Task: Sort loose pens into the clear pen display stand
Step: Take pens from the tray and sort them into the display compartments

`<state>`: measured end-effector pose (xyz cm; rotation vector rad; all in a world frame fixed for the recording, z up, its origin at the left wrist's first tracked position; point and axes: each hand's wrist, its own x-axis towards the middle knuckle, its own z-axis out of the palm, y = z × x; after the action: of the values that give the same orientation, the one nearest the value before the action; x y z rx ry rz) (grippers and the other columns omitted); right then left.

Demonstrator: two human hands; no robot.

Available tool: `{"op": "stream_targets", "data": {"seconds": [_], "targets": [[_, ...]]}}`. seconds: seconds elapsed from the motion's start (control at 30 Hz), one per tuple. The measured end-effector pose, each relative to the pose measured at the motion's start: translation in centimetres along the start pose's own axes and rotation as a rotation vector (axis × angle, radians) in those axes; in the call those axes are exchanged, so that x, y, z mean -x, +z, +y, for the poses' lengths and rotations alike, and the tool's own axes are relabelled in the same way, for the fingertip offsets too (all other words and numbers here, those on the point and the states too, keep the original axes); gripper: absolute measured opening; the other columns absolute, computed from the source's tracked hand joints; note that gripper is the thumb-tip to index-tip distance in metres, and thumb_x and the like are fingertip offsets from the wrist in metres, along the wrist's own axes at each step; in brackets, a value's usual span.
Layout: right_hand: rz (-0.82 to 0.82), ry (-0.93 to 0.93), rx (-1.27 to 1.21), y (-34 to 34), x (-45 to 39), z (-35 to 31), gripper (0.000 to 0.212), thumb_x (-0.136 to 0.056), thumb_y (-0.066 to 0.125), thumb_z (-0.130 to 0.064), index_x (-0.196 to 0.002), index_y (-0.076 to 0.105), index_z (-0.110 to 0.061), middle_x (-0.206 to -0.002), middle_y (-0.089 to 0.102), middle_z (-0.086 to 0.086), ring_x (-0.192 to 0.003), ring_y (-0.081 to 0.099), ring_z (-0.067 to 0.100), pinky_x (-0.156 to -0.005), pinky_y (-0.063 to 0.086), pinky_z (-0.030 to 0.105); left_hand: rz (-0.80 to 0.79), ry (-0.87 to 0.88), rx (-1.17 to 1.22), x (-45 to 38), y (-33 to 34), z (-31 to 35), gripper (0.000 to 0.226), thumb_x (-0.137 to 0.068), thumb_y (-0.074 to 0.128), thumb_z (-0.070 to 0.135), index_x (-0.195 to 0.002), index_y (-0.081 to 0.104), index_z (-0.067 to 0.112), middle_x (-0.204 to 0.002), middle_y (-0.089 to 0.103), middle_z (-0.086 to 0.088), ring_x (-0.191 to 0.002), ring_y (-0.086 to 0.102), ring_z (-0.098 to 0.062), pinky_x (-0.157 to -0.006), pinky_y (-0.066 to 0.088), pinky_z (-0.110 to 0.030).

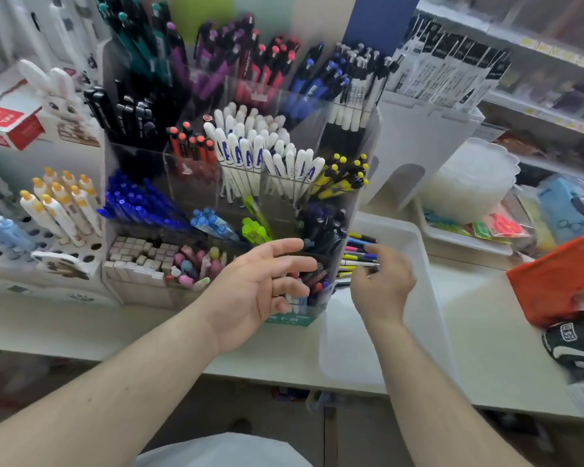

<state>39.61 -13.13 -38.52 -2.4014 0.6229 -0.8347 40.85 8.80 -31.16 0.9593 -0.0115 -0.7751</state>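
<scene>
The right hand (381,284) reaches into the white plastic tray (415,264) just right of the clear plastic pen stand (236,183), fingers curled over the loose coloured pens (359,254); a grip is unclear. The left hand (263,284) hangs relaxed, holding nothing, before the stand. Pinch one pen, then match its colour.

display stand (358,210): showing clear, see-through walls
top-row pens (142,38): running teal, then purple, pink-red, blue
capped pens (267,153): showing white with blue lettering
clip pens (343,178): mixing yellow and black
slim pens (142,203): glowing deep blue
highlighters (255,227): showing lime green
pale pens (211,224): showing light blue
erasers (139,257): showing off-white and grey blocks
loose pens (359,256): mixing yellow, blue, pink, black
tray (415,264): looking translucent white
rabbit figure (59,96): showing white with pink ears
pouch (557,281): showing orange-red
</scene>
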Motion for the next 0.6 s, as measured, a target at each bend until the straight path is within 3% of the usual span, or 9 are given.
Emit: {"op": "stream_targets", "data": {"seconds": [0.07,0.13,0.2,0.33,0.47,0.6], "targets": [[-0.303,-0.011,0.256,0.5,-0.7,2.0,0.052,-0.073,0.058,-0.013,-0.125,0.061,-0.016,-0.129,0.061,0.002,-0.124,0.046,0.029,-0.095,0.030,0.037,0.014,-0.001,0.006,-0.3,0.7,-0.5,0.045,-0.080,0.057,0.018,-0.125,0.056,0.014,-0.098,0.074,-0.005,-0.063,0.066,-0.014,-0.047,0.044,-0.020],[-0.577,-0.063,0.514,1.2,-1.8,3.5,0.074,-0.077,0.064,-0.016,-0.146,0.037,-0.019,-0.153,0.037,0.000,-0.141,0.027,0.024,-0.109,0.026,0.042,0.043,-0.001,0.011,-0.6,1.2,-0.9,0.041,-0.083,0.056,0.016,-0.125,0.056,0.013,-0.096,0.074,-0.004,-0.063,0.065,-0.013,-0.047,0.044,-0.020],[-0.732,-0.117,0.668,2.0,-2.7,4.4,0.093,-0.080,0.064,-0.019,-0.156,0.011,-0.017,-0.165,0.010,0.002,-0.151,0.008,0.025,-0.117,0.018,0.045,0.072,-0.005,0.017,-0.8,1.6,-1.3,0.034,-0.091,0.052,0.012,-0.125,0.056,0.013,-0.095,0.074,-0.003,-0.062,0.065,-0.013,-0.047,0.043,-0.020],[-0.837,-0.267,0.808,3.4,-4.5,5.4,0.111,-0.079,0.068,-0.022,-0.157,-0.010,-0.016,-0.166,-0.011,0.010,-0.153,-0.009,0.031,-0.122,0.008,0.053,0.114,-0.004,0.009,-1.0,2.2,-1.7,0.030,-0.095,0.048,0.009,-0.123,0.056,0.013,-0.095,0.074,-0.003,-0.061,0.065,-0.013,-0.046,0.043,-0.020],[-0.875,-0.363,0.884,5.0,-6.2,5.9,0.123,-0.071,0.075,-0.032,-0.156,-0.012,-0.015,-0.164,-0.004,0.014,-0.152,-0.006,0.036,-0.121,0.006,0.057,0.152,0.005,-0.008,-1.1,2.3,-1.8,0.031,-0.093,0.050,0.009,-0.123,0.056,0.013,-0.096,0.074,-0.004,-0.061,0.065,-0.013,-0.045,0.042,-0.019],[-0.882,-0.385,0.880,6.0,-7.1,6.3,0.130,-0.061,0.079,-0.039,-0.155,-0.007,-0.015,-0.158,0.010,0.013,-0.145,0.012,0.036,-0.116,0.017,0.057,0.177,0.003,-0.018,-1.2,2.3,-2.1,0.043,-0.080,0.058,0.015,-0.123,0.056,0.012,-0.094,0.074,-0.003,-0.061,0.064,-0.013,-0.046,0.041,-0.020]]}}
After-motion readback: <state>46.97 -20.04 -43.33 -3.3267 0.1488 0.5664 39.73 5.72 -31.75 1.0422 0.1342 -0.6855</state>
